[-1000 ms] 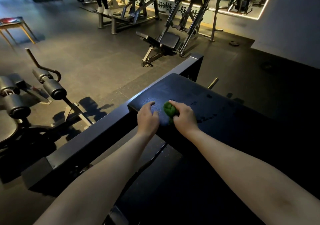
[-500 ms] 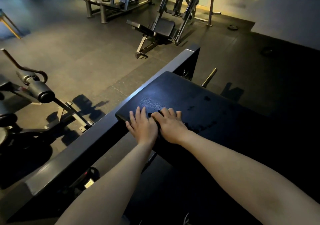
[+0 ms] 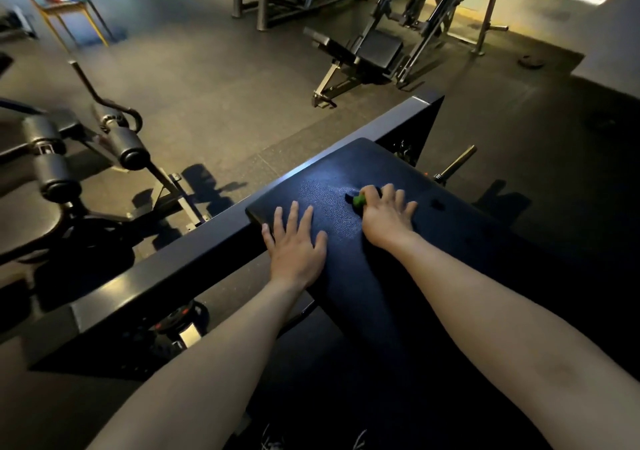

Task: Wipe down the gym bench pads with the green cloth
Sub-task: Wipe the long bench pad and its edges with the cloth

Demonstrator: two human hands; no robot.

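The dark bench pad (image 3: 346,207) fills the near right of the scene, its far end butting against a steel frame beam (image 3: 166,276) that runs from near left up to far right. A moment ago both hands lay side by side at the pad's left edge with the cloth hidden beneath; now they have parted. The left hand (image 3: 296,241) stays flat at the near left corner, fingers straight and spread, bracing. The right hand (image 3: 386,215) has slid farther right and away, fingers straight, pressing the green cloth (image 3: 359,200), of which only a small bunched bit shows by the thumb side. So a stroke across the top is under way; dark marks to the right look unwiped as yet. To the left stands a roller-pad machine (image 3: 121,144); a bar stub (image 3: 457,164) pokes out beyond the pad's far edge, clear of the wiping path.
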